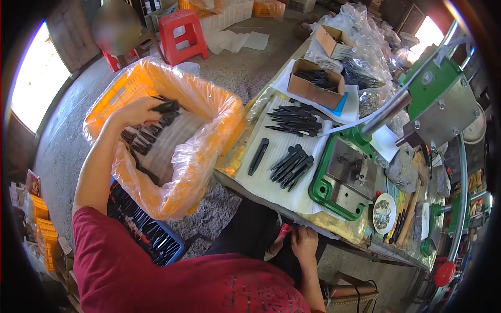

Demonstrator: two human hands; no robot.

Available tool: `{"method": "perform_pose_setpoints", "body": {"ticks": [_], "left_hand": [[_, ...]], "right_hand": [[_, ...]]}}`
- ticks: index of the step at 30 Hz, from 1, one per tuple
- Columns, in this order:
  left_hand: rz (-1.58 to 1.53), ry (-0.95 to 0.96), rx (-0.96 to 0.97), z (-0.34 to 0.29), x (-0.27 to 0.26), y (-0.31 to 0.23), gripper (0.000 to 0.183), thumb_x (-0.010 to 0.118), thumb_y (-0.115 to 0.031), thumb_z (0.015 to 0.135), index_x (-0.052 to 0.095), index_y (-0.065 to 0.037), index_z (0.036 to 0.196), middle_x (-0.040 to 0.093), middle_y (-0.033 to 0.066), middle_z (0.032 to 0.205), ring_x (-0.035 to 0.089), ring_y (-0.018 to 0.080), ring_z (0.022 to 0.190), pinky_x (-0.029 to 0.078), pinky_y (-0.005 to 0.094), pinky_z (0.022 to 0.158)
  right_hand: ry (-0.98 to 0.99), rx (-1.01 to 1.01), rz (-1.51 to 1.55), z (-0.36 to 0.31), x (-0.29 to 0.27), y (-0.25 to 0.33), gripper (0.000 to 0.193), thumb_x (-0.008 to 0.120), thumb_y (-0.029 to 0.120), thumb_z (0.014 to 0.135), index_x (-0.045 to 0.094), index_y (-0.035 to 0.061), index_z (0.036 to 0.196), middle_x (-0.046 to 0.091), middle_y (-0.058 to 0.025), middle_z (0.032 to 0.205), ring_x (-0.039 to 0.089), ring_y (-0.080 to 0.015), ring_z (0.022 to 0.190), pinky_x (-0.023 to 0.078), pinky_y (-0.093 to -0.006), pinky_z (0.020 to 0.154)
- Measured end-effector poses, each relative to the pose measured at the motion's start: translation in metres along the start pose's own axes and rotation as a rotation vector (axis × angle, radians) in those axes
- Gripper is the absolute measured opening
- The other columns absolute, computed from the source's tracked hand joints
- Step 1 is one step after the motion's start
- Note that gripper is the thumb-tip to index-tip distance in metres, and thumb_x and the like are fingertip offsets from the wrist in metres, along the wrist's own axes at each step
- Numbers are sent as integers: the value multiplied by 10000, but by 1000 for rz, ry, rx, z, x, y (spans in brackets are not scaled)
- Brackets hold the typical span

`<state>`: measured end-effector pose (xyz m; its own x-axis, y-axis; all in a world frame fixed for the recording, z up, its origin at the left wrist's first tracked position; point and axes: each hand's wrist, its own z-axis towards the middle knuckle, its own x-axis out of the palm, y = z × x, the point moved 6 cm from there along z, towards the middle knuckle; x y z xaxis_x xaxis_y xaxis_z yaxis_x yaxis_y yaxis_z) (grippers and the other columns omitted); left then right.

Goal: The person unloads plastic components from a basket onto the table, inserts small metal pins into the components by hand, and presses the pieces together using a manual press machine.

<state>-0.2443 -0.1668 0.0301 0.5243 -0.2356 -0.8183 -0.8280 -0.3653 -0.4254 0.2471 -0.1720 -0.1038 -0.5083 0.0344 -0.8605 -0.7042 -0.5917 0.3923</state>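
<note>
Several slim black plastic pieces sit gripped in my left hand, fingers curled tight around them, over the orange plastic crate lined with a clear bag at ten o'clock. My right hand rests at five o'clock, fingers bent loosely on the edge of the white-covered workbench, holding nothing. More black pieces lie at centre.

Orange crate, clear liner; black parts; green press; stool probably red.
</note>
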Motion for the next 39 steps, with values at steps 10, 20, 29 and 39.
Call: {"method": "perform_pose_setpoints", "body": {"ticks": [10, 20, 29, 39], "left_hand": [[12, -263, 534, 69, 49, -214, 208, 520, -163, 732, 516, 5, 854, 557, 184, 736, 557, 297, 737, 422, 370, 660], [215, -453, 607, 115, 116, -282, 131, 483, -79, 725, 499, -17, 839, 540, 175, 856, 529, 320, 834, 412, 398, 721], [178, -361, 494, 114, 116, -289, 274, 555, -180, 707, 534, -42, 943, 538, 134, 944, 501, 289, 925, 394, 378, 782], [93, -374, 517, 112, 110, -283, 336, 610, -261, 663, 553, -39, 909, 561, 125, 913, 511, 282, 904, 393, 373, 771]], "right_hand": [[12, 41, 16, -3, -4, -4, 67, 563, 83, 658, 534, 27, 680, 527, -130, 628, 514, -300, 591, 399, -377, 562], [-5, 69, 11, -5, -5, -10, 118, 576, 134, 676, 511, 42, 643, 526, -132, 604, 525, -299, 564, 411, -378, 546], [-62, 35, 40, -5, -8, -10, 106, 573, 134, 680, 519, 46, 657, 526, -133, 604, 527, -299, 569, 412, -378, 550], [-42, 38, 45, -6, -7, -8, 106, 577, 101, 675, 504, 28, 649, 515, -122, 622, 510, -299, 593, 392, -371, 557]]}}
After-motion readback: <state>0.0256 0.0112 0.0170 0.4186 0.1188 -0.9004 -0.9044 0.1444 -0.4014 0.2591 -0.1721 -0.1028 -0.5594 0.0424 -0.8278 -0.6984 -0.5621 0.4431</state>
